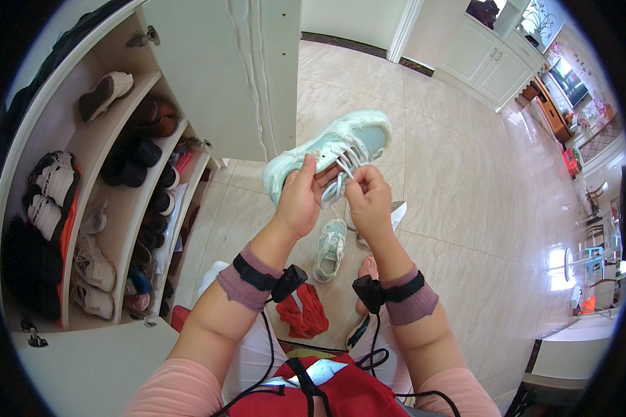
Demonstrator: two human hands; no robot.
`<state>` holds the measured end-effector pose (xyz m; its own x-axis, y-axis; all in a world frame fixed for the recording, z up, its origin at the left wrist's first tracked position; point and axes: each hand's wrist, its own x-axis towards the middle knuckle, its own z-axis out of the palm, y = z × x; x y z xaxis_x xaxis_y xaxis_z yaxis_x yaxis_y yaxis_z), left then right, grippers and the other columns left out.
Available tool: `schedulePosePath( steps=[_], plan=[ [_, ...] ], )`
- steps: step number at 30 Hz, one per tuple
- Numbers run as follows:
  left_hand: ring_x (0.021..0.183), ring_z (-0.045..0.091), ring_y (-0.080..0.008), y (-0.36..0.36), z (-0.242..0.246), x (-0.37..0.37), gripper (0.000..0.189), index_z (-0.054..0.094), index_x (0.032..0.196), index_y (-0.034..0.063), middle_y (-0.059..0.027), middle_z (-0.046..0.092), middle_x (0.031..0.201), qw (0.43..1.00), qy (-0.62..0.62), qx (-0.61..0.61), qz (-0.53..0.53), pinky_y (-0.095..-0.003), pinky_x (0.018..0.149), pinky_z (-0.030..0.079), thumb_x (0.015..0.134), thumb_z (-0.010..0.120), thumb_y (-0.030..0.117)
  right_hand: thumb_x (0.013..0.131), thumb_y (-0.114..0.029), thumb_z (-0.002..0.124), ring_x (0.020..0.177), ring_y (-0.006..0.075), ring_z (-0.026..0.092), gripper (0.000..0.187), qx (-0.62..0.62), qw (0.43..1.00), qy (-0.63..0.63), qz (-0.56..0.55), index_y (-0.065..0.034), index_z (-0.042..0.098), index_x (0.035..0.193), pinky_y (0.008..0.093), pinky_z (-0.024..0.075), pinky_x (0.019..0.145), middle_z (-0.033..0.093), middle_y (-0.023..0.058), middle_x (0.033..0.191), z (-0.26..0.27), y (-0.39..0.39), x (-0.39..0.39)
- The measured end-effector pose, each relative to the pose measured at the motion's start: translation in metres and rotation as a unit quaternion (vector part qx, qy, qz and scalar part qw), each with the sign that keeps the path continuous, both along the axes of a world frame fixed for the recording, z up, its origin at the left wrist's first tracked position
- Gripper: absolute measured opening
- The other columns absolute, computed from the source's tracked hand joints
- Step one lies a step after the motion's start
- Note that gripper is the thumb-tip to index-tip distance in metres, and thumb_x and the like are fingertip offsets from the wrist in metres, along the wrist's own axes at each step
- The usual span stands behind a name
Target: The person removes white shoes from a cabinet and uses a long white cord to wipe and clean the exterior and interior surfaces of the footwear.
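A pale mint-green sneaker (323,148) is held up in front of me, its toe towards the upper right. My left hand (303,200) grips it near the heel, the thumb on its side and the fingers partly hidden inside or behind it. White shoelaces (348,162) hang loosely across its opening. My right hand (368,195) pinches the laces between thumb and fingers, at the right of the left hand. A second mint-green sneaker (329,250) stands on the floor below, and a red cloth (303,313) lies crumpled nearer to me.
At the left an open shoe cabinet (104,151) holds several shoes on curved shelves. Its upper door (214,68) and lower door (94,370) stand open. A bare foot (366,271) and a partly hidden white shoe (398,213) are by the floor sneaker. Black cables cross my lap.
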<state>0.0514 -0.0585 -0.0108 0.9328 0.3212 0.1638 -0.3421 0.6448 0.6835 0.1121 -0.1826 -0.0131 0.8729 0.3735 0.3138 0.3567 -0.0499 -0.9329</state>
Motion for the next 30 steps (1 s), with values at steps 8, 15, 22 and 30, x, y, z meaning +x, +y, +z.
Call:
schedulePosePath(
  steps=[8,15,22,30],
  plan=[
    [0.124,0.052,-0.0254,-0.004,0.000,-0.007,0.047,0.045,0.133,-0.0069,-0.0158,0.054,0.133,0.994,0.028,0.102,-0.005,-0.0396,0.110,0.036,0.106,0.031,0.029,0.077,-0.007,0.059,0.063,0.0280,0.058,0.007,-0.152,0.930,-0.292,-0.164,-0.0054,0.053,0.080,0.0362,0.0472,0.059,0.057,0.0127,0.071,0.017,-0.006,0.019],
    [0.125,0.051,-0.0243,-0.001,0.001,-0.009,0.048,0.046,0.132,-0.0074,-0.0158,0.052,0.135,0.994,0.024,0.104,0.015,-0.0386,0.111,0.034,0.106,0.032,0.030,0.093,-0.025,0.053,0.061,0.0168,0.057,0.026,-0.053,0.962,0.262,0.065,-0.0006,0.059,0.087,0.0294,0.0466,0.059,0.063,0.0087,0.075,-0.003,-0.007,0.016],
    [0.124,0.051,-0.0246,-0.001,0.003,-0.005,0.049,0.046,0.134,-0.0046,-0.0145,0.053,0.135,0.996,-0.012,0.081,0.025,-0.0391,0.110,0.034,0.106,0.031,0.033,0.088,-0.014,0.061,0.060,0.0084,0.052,0.012,0.029,0.978,0.188,0.083,-0.0023,0.062,0.085,0.0236,0.0432,0.057,0.057,-0.0020,0.069,-0.004,-0.002,0.010],
    [0.123,0.052,-0.0239,0.010,0.012,-0.004,0.049,0.046,0.134,-0.0062,-0.0143,0.054,0.134,0.993,-0.042,0.077,0.078,-0.0380,0.109,0.036,0.106,0.030,0.032,0.091,-0.013,0.060,0.065,0.0075,0.053,0.011,0.083,0.987,0.004,-0.134,-0.0040,0.062,0.085,0.0237,0.0438,0.058,0.059,-0.0014,0.073,0.001,-0.035,0.051]
  ],
)
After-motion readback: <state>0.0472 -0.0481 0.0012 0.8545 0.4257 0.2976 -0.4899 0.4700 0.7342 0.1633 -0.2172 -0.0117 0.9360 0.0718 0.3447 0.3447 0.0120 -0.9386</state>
